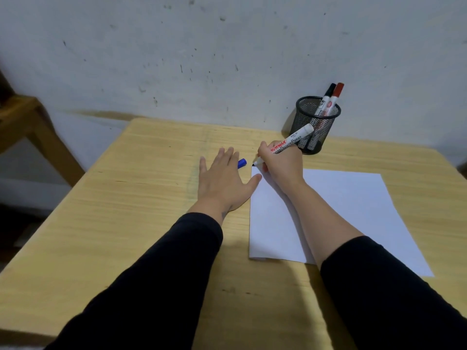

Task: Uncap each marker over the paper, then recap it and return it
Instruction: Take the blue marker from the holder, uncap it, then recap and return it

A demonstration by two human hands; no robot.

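Note:
My right hand (pixel 281 164) grips an uncapped white marker (pixel 290 141), its dark tip touching the far left corner of the white paper (pixel 341 205). The marker's blue cap (pixel 242 163) lies on the table just left of that corner. My left hand (pixel 222 180) lies flat and open on the table, fingers spread, its fingertips beside the cap and its thumb touching the paper's left edge. A black mesh pen holder (pixel 312 123) stands at the back right with a black-capped marker (pixel 328 93) and a red-capped marker (pixel 336 96) upright in it.
The light wooden table (pixel 141 198) stands against a scuffed white wall (pixel 202 59). A wooden furniture frame (pixel 27 122) is off the table's left side. The table's front and left edges are in view.

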